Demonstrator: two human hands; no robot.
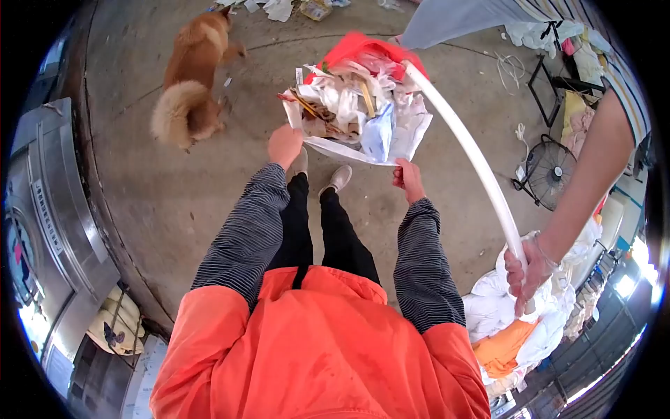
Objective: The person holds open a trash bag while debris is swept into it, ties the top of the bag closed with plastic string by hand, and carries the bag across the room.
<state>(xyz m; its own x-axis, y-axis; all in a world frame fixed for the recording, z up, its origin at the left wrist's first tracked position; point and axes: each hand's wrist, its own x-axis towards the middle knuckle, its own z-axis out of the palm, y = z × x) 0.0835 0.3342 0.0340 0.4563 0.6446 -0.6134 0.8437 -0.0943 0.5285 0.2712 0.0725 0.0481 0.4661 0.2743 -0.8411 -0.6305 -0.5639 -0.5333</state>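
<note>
A white bag (420,137), its mouth spread wide, is held up in front of me. My left hand (285,145) is closed on its near left edge and my right hand (410,178) pinches its near right edge. Mixed waste (342,101) shows in and above the mouth: crumpled plastic film, paper, brown scraps and a pale blue piece. Over the far side is a red dustpan-like piece (347,46), partly hidden by the waste. A long white tube handle (469,143) runs from it to another person's gloved hand (528,274).
A brown dog (197,59) is at the upper left. Metal machinery (61,202) lines the left side. To the right are a black fan (551,170), a metal frame and a heap of white and orange cloth (508,342). Litter lies at the top.
</note>
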